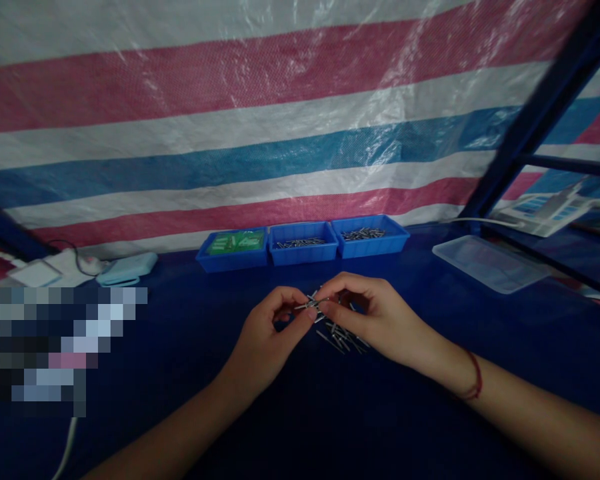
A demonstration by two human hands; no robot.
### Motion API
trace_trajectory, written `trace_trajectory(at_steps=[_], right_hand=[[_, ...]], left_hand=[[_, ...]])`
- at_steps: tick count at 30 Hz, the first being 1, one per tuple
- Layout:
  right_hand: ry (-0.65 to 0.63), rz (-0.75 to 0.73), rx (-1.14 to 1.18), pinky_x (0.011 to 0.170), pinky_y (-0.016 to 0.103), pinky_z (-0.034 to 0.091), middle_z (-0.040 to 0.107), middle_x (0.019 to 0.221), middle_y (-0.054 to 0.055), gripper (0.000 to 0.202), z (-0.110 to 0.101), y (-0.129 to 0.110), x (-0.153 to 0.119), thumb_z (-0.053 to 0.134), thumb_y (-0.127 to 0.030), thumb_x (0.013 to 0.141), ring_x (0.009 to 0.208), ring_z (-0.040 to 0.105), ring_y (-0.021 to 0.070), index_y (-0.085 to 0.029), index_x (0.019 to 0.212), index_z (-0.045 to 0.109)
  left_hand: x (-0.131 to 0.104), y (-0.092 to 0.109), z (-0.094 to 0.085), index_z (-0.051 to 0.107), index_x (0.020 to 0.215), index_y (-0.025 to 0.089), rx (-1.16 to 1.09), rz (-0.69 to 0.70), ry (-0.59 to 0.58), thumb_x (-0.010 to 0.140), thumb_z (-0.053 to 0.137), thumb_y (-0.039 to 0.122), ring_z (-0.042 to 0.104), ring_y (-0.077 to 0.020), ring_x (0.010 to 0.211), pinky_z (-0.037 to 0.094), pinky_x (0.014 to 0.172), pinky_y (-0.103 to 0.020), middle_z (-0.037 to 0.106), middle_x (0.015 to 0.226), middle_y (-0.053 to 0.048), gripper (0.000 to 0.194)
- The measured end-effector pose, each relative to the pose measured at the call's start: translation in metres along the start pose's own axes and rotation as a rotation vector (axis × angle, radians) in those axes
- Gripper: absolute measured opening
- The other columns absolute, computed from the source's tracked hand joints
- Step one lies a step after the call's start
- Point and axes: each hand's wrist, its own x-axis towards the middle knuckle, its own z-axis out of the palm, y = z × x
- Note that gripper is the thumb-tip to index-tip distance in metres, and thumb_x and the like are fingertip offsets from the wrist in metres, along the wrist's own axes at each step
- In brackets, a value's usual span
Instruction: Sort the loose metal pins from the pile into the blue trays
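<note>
My left hand (275, 330) is pinched shut on a thin silvery metal pin. Close against it, my right hand (375, 313) also has thumb and forefinger together on a thin metal pin, and the two sets of fingertips nearly meet. Exactly how many pins are between them is too small to tell. Just below and behind the fingers, a loose heap of similar metal pins (341, 339) lies on the dark blue tabletop (300, 427), partly hidden by my right hand. A red cord bracelet (477, 377) circles my right wrist.
Three blue trays stand side by side at the back: one with green-and-white packets (236, 242), a middle tray (305, 253) and a right tray (375, 245) with metal pins. A translucent lid (490, 263) lies right. A light-blue case (127, 269) sits left, before a striped sheet (280, 160).
</note>
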Motion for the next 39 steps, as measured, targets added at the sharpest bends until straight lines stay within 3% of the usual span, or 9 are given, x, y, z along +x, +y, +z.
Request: trace_trajectory(at_steps=[12,18,22,24,28,31,35,39], right_hand=[[0.021,-0.058,-0.051,0.057,0.024,0.046,0.059,0.08,0.002,0.005,0.007,0.006,-0.003,0.06,-0.015,0.077,0.066,0.055,0.01,-0.018,0.08,0.064],[0.007,-0.065,-0.06,0.062,0.026,0.049,0.058,0.089,0.003,0.006,0.009,0.006,-0.004,0.059,-0.022,0.082,0.075,0.057,0.012,-0.02,0.083,0.064],[0.026,-0.11,-0.125,0.069,0.029,0.048,0.058,0.087,0.003,0.015,0.005,0.004,-0.001,0.052,-0.025,0.087,0.079,0.057,0.0134,-0.02,0.079,0.063],[0.097,-0.152,-0.215,0.072,0.03,0.048,0.058,0.085,0.003,0.017,-0.001,0.008,0.003,0.05,-0.024,0.088,0.079,0.057,0.0143,-0.019,0.077,0.062],[0.421,-0.262,-0.53,0.076,0.034,0.046,0.058,0.085,0.005,0.014,-0.03,0.031,0.021,0.051,-0.024,0.086,0.083,0.057,0.0178,-0.018,0.081,0.063],[0.623,-0.238,-0.821,0.074,0.038,0.047,0.058,0.089,0.009,0.018,-0.058,0.057,0.035,0.051,-0.027,0.086,0.082,0.057,0.0215,-0.016,0.086,0.065],[0.564,-0.116,-1.073,0.074,0.044,0.048,0.057,0.104,0.016,0.028,-0.078,0.08,0.04,0.054,-0.032,0.083,0.09,0.057,0.029,-0.013,0.098,0.066],[0.535,-0.112,-0.969,0.079,0.044,0.048,0.056,0.103,0.016,0.027,-0.07,0.08,0.033,0.052,-0.03,0.083,0.093,0.057,0.0283,-0.011,0.098,0.065]], left_hand=[[-0.004,0.004,0.001,0.057,0.082,0.02,0.143,0.163,0.142,0.079,0.059,0.025,0.057,-0.0147,0.075,0.044,0.074,-0.03,0.062,0.078,0.001,0.006],[-0.005,0.005,-0.001,0.055,0.078,0.02,0.168,0.122,0.157,0.08,0.057,0.03,0.055,-0.0147,0.073,0.044,0.07,-0.029,0.059,0.074,0.001,0.011],[-0.004,0.004,-0.001,0.054,0.08,0.02,0.15,0.065,0.096,0.083,0.053,0.034,0.055,-0.0148,0.072,0.044,0.068,-0.028,0.058,0.075,0.001,0.014],[-0.003,0.003,0.0,0.054,0.084,0.02,0.125,0.061,0.059,0.084,0.053,0.033,0.056,-0.0144,0.071,0.044,0.067,-0.028,0.059,0.076,0.001,0.014],[-0.003,0.002,0.003,0.053,0.093,0.02,0.122,0.089,-0.006,0.085,0.051,0.03,0.057,-0.0138,0.072,0.045,0.068,-0.028,0.061,0.079,0.0,0.014],[-0.004,0.0,0.003,0.055,0.094,0.02,0.228,0.161,-0.1,0.086,0.05,0.026,0.058,-0.0141,0.074,0.045,0.069,-0.029,0.062,0.083,0.0,0.011],[-0.004,-0.004,0.001,0.056,0.101,0.02,0.372,0.284,-0.185,0.084,0.053,0.018,0.059,-0.0158,0.081,0.045,0.076,-0.033,0.062,0.087,-0.002,0.017],[0.001,-0.009,-0.002,0.057,0.1,0.02,0.431,0.341,-0.211,0.084,0.052,0.016,0.058,-0.0165,0.085,0.045,0.08,-0.034,0.062,0.088,-0.002,0.017]])
